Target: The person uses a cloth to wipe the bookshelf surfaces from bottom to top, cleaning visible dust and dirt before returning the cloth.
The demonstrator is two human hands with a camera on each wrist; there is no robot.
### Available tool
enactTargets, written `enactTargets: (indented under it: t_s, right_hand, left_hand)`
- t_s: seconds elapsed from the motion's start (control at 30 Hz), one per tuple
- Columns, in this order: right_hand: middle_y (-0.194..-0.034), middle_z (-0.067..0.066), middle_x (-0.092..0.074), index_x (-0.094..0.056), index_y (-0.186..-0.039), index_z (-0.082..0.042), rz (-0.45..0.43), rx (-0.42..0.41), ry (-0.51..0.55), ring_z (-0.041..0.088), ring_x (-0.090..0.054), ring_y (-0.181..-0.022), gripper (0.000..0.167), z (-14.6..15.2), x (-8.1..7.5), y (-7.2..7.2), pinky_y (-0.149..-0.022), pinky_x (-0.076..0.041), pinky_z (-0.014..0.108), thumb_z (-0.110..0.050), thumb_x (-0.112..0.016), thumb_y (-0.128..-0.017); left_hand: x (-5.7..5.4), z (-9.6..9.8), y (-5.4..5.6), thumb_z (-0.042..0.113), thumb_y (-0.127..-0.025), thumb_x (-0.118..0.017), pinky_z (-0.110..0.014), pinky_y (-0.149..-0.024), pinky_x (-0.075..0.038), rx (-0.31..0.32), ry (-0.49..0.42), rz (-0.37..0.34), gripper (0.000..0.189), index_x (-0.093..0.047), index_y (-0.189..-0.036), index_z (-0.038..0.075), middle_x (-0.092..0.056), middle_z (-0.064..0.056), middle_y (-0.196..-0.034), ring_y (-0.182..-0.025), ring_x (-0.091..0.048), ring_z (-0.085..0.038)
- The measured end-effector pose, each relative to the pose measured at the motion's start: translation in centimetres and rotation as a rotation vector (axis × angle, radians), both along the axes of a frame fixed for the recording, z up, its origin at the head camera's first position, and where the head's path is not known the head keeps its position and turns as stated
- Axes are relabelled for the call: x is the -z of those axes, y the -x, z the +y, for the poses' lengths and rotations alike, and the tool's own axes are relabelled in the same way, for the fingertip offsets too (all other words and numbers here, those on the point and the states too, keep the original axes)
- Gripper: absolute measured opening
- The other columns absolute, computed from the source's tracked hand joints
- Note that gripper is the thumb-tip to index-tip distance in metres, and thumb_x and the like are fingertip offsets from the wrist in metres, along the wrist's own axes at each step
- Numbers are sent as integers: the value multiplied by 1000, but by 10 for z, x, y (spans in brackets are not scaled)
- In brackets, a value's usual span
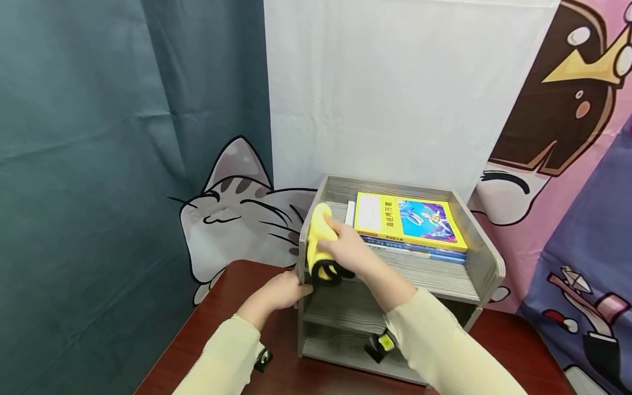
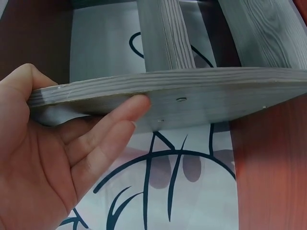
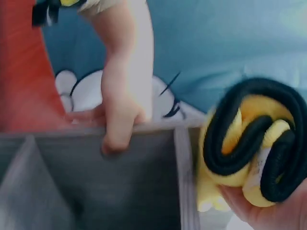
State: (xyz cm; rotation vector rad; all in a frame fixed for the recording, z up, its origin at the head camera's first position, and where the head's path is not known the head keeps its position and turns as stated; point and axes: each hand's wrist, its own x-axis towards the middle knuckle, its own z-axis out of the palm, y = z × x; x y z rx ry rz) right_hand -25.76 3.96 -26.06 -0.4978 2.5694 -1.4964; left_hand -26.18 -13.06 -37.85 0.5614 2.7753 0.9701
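A small grey wood-grain shelf (image 1: 340, 343) stands on the table. My left hand (image 1: 282, 289) holds its left side panel (image 2: 211, 79) by the edge, thumb on the inner side and fingers along the outer face, as the left wrist view shows. Bunched in my right hand (image 1: 351, 248) is a yellow cloth (image 1: 316, 236) with black edging, folded over on itself in the right wrist view. That cloth is at the upper part of the left side panel, covering some of its front edge; whether it touches the inner face is hidden.
On the shelf's top board lies a stack of books, a yellow one (image 1: 410, 219) uppermost. Raised sides and a back wall surround this top. Beneath are open compartments (image 1: 340, 304). The reddish-brown table (image 1: 207, 334) extends to both sides, with printed curtains (image 1: 415, 93) behind.
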Motion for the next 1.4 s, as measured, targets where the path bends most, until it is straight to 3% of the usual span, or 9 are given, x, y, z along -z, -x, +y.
enactTargets:
  t_s: [0.13, 0.23, 0.4, 0.7, 0.87, 1.0, 1.1, 1.23, 1.4]
  right_hand:
    - [-99, 15, -51, -30, -145, -12, -16, 133, 70, 17, -52, -72, 71, -8, -5, 36, -62, -46, 26, -9, -54, -79]
    - [-100, 14, -49, -31, -145, -11, -81, 175, 145, 15, -51, -71, 66, -10, -6, 65, -60, -46, 24, -7, -50, -81]
    - [-96, 10, -46, -30, -145, -10, -164, 203, 176, 11, -48, -63, 64, -9, -5, 103, -57, -44, 20, -4, -46, -84]
    - [-93, 8, -43, -34, -143, -8, -238, 217, 230, 9, -46, -56, 59, 0, -7, 133, -51, -43, 20, -2, -42, -85]
    - [-89, 10, -45, -50, -113, 3, -82, 159, -71, 15, -47, -67, 32, -1, -9, 134, -62, -42, 24, -3, -45, -81]
    - [-86, 15, -48, -50, -93, 1, 139, 77, -451, 25, -46, -75, 18, -3, 3, 156, -69, -40, 32, -7, -46, -78]
    - [-93, 18, -55, -54, -91, 3, 207, 43, -695, 29, -53, -82, 18, -8, 4, 169, -76, -44, 38, -10, -45, -80]
    - [-113, 19, -58, -62, -93, 1, 144, 52, -880, 31, -55, -102, 24, -18, -10, 155, -89, -42, 44, -13, -43, -86]
    - [-128, 24, -48, -59, -110, 2, 88, -13, -937, 33, -47, -115, 36, -21, -25, 136, -95, -38, 42, -14, -32, -92]
  left_hand:
    - [1, 2, -2, 26, -88, -48, -32, -56, -44, -12, -4, 9, 37, -51, -117, 4, -57, -4, -57, -48, -54, -14]
    - [3, 3, -4, 26, -85, -48, -31, -57, -44, -23, -3, 22, 31, -55, -104, 3, -58, -3, -57, -47, -54, -12]
    - [8, 5, -7, 26, -84, -49, -32, -58, -45, -39, -18, 25, 32, -55, -105, 2, -59, -4, -58, -46, -55, -11]
    - [10, 11, -5, 27, -83, -48, -30, -57, -44, -31, -13, 35, 35, -52, -109, 4, -58, -4, -53, -47, -57, -15]
    - [4, 8, -1, 26, -85, -49, -30, -55, -42, -33, 13, 37, 21, -53, -94, 8, -52, 1, -49, -45, -53, -12]
    - [2, 5, 0, 27, -85, -49, -30, -55, -42, -33, 29, 32, 20, -54, -93, 9, -52, 0, -49, -45, -53, -12]
    - [0, 3, 1, 28, -85, -48, -30, -56, -42, -39, 31, 25, 25, -54, -98, 7, -53, 0, -49, -45, -54, -11]
    - [0, 2, 1, 27, -85, -48, -31, -58, -43, -41, 32, 27, 31, -53, -105, 4, -55, -1, -51, -45, -54, -12]
    - [0, 3, 1, 27, -85, -48, -31, -57, -42, -47, 41, 17, 24, -54, -94, 6, -53, -1, -50, -45, -53, -13]
